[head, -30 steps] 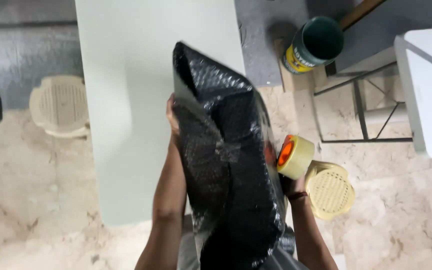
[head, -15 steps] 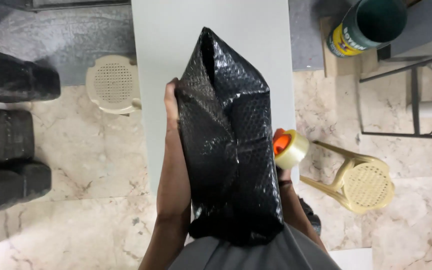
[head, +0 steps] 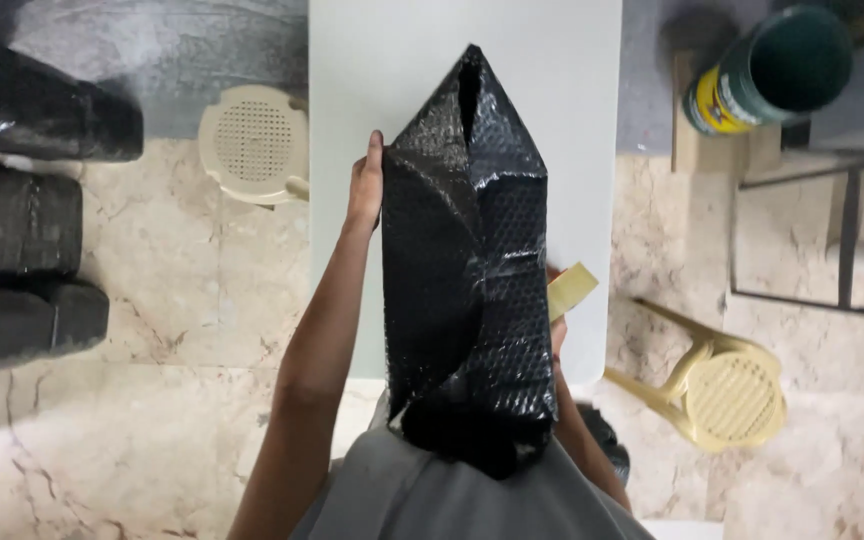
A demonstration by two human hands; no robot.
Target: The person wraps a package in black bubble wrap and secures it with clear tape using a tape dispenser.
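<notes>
Over a marble floor [head: 182,300] and white table [head: 552,110], my left hand [head: 364,185], fingers together, presses flat on the black wrapped parcel [head: 467,260] upright against me, my mostly hidden right hand [head: 556,325] holding tape [head: 572,290], stools beyond.

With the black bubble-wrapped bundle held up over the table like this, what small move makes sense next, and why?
Probably lower the black bubble-wrapped bundle flat onto the white table. The left hand steadies its side, the right hand is mostly hidden behind it with a tape roll, and the top seam gapes open.
</notes>
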